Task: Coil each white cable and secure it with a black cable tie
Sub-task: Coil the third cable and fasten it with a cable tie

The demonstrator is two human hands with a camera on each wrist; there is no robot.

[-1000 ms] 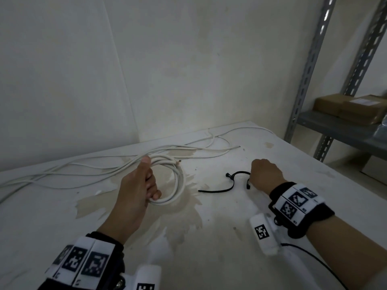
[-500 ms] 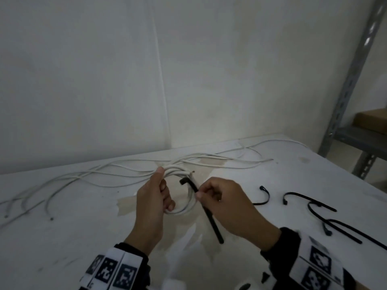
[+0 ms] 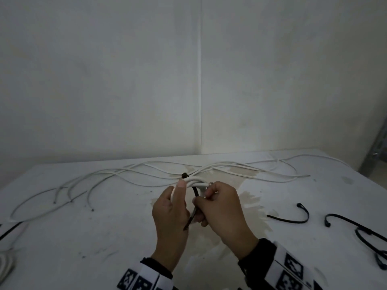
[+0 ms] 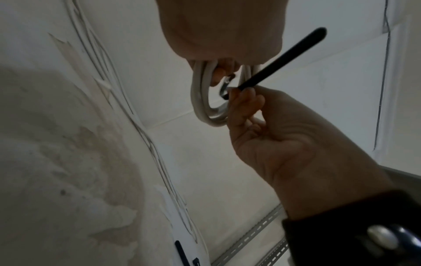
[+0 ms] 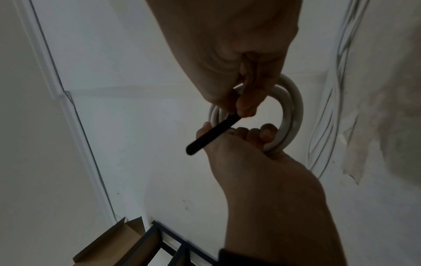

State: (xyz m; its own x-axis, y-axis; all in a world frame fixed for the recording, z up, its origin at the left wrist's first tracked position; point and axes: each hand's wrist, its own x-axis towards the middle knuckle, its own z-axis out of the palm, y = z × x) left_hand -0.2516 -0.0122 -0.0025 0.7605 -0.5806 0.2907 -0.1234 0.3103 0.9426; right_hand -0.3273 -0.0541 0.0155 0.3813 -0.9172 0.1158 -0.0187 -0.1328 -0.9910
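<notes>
My left hand (image 3: 180,197) grips a small coil of white cable (image 3: 196,183), thumb up along its near side, held above the table. A black cable tie (image 3: 193,208) runs through the coil's middle; its head (image 3: 184,175) shows over the coil's top. My right hand (image 3: 204,198) pinches the tie just below the coil, and the tie's tail points down toward me. In the left wrist view the coil (image 4: 200,100) hangs from my left fingers and the tie (image 4: 280,59) sticks out past my right hand (image 4: 273,135). In the right wrist view the tie (image 5: 214,133) crosses the coil (image 5: 293,108).
Several loose white cables (image 3: 146,170) stretch across the back of the white table (image 3: 104,248). Spare black ties (image 3: 293,218) (image 3: 356,229) lie at the right. At the left edge are another black tie (image 3: 10,229) and a white bundle (image 3: 4,262). A metal shelf upright (image 3: 377,149) stands at the right.
My right hand took a black tie off the table at the right and carried it to the coil. The tie now passes through the coil, with both hands close together.
</notes>
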